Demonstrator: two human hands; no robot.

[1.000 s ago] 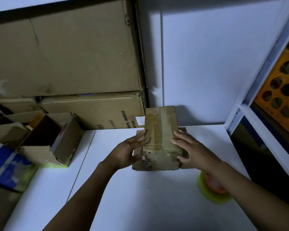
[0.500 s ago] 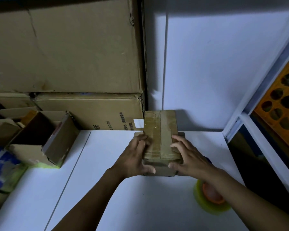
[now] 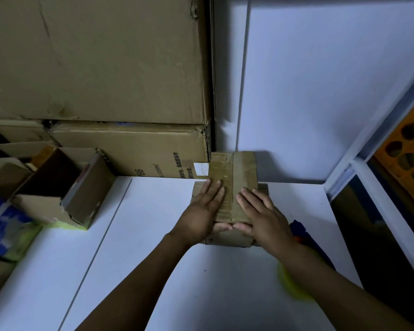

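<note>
A small brown cardboard box (image 3: 242,168) with clear tape along its top seam stands on the white table (image 3: 167,271), near the back wall. My left hand (image 3: 203,211) lies flat on the left half of its top, fingers straight. My right hand (image 3: 261,211) lies flat on the right half. Both thumbs meet over the box's near top edge. The lower part of the box's front is visible under the thumbs.
Large stacked cardboard cartons (image 3: 101,68) fill the back left. An open small carton (image 3: 65,189) and a blue package (image 3: 5,230) sit at left. A yellow-green tape roll (image 3: 289,280) lies under my right forearm. An orange crate (image 3: 411,149) stands right of the white frame.
Both hands have moved from the box's sides up onto its top and now lie flat there. The box sits slightly farther back toward the wall.
</note>
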